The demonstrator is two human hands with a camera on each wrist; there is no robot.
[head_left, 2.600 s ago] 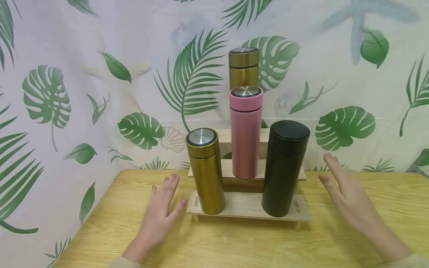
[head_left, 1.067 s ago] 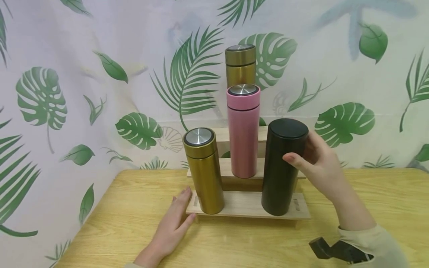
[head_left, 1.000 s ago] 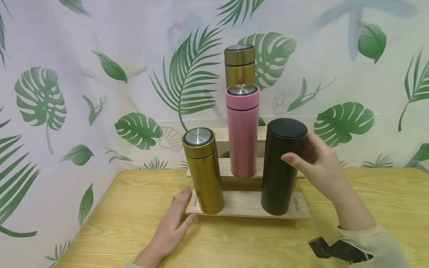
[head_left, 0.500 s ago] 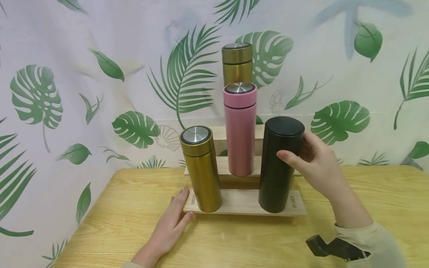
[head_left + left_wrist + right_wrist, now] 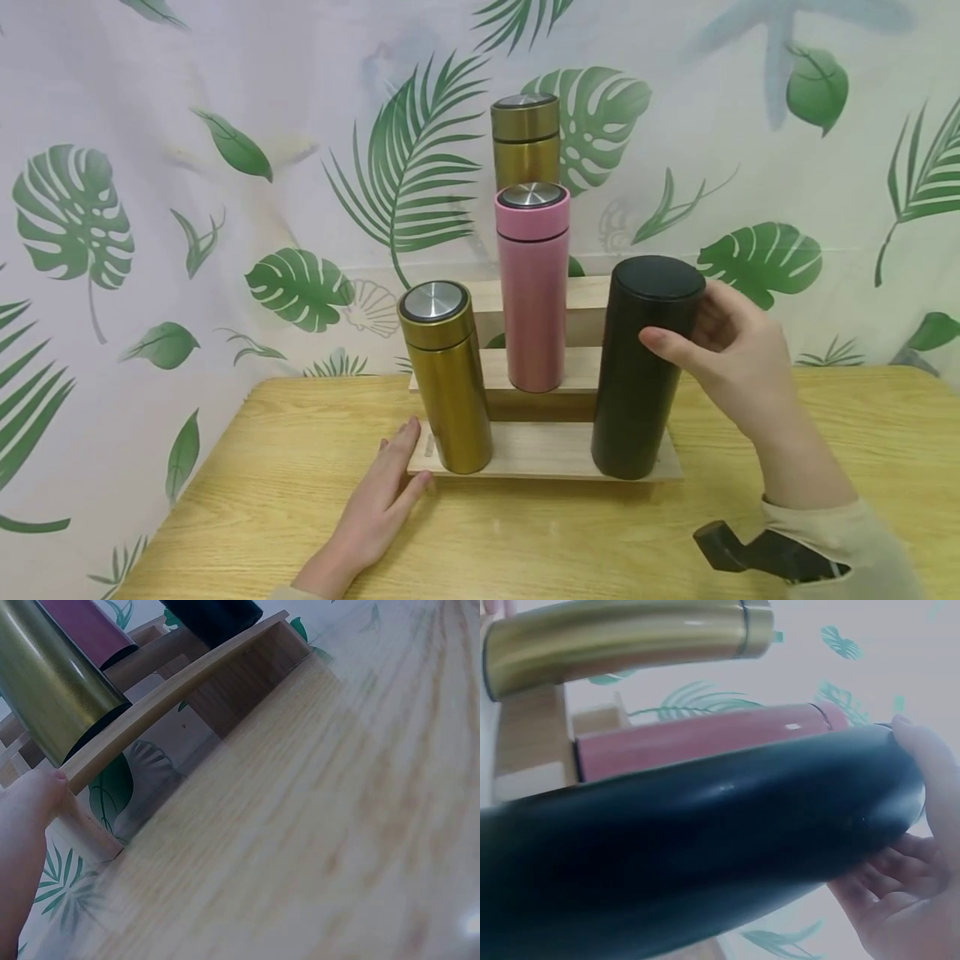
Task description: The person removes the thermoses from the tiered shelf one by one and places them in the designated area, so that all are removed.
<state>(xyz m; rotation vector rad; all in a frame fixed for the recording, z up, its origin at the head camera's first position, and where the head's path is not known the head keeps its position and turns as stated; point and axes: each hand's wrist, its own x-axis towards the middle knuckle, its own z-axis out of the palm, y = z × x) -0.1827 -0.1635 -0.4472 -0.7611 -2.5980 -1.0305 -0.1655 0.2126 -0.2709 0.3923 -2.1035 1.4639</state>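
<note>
My right hand (image 5: 750, 375) grips a black thermos flask (image 5: 641, 383) near its top, thumb on the near side. The flask stands at the right end of the lowest board of a tiered wooden stand (image 5: 543, 448); whether its base touches the board I cannot tell. My left hand (image 5: 375, 504) rests at the stand's left end, fingers extended along the side and thumb at the front corner. Beside it a gold thermos flask (image 5: 453, 400) stands on the lowest board. A pink thermos flask (image 5: 534, 308) stands on the middle tier. Behind it, another gold flask (image 5: 525, 150) is partly hidden.
The stand sits on a wood-grain table (image 5: 225, 492), close to a leaf-patterned backdrop (image 5: 315, 208). A black device (image 5: 772, 554) is strapped at the right sleeve.
From both being free, my left hand has come to the stand and my right to the black flask. In the last half second the black flask has shifted right along the board.
</note>
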